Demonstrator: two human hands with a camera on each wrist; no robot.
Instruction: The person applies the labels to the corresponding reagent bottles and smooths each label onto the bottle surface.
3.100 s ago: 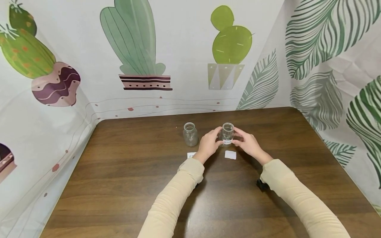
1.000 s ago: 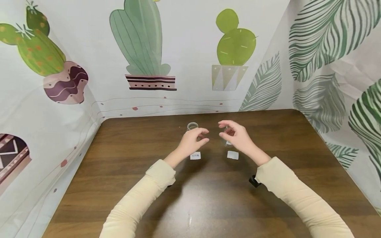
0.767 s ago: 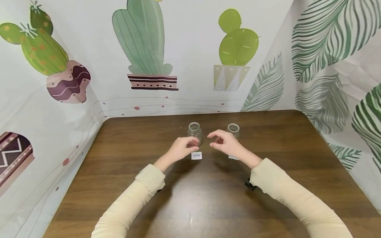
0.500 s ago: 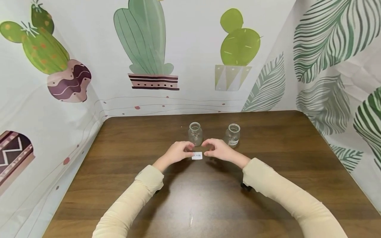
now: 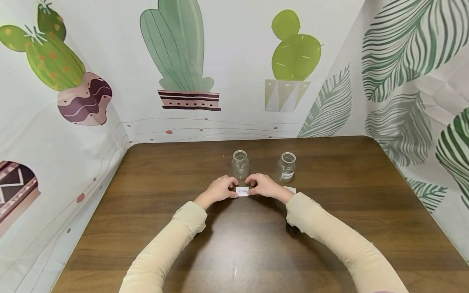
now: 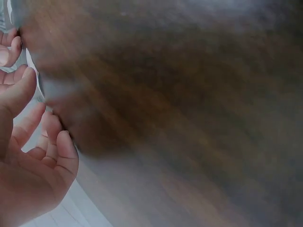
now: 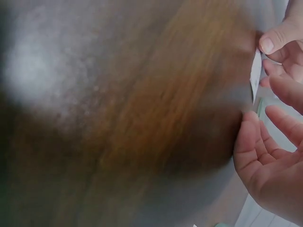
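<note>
Both hands have left the right jar (image 5: 286, 167), which they cupped about three seconds ago, and now meet at a label (image 5: 242, 191) on the brown table (image 5: 234, 240). The left hand (image 5: 220, 189) is at the label's left end, the right hand (image 5: 264, 186) at its right end, fingers bent inward and thumbs toward the nearer edge. Each hand's grip is loose and unclosed, with thumb and forefinger apart in the wrist views; whether either thumb touches the label cannot be told. Blue characters show on the label, which lies just in front of the left jar (image 5: 240, 166). That jar stands upright and lidless, clear glass, near the far edge. Its lidless twin stands upright to the right, a white sticker (image 5: 287, 176) slightly askew low on its side. Another slip of paper (image 5: 291, 189) lies partly hidden behind the right hand. Cream sleeves (image 5: 159, 244) cover the arms; cactus and leaf prints cover the backdrop (image 5: 238, 53).
</note>
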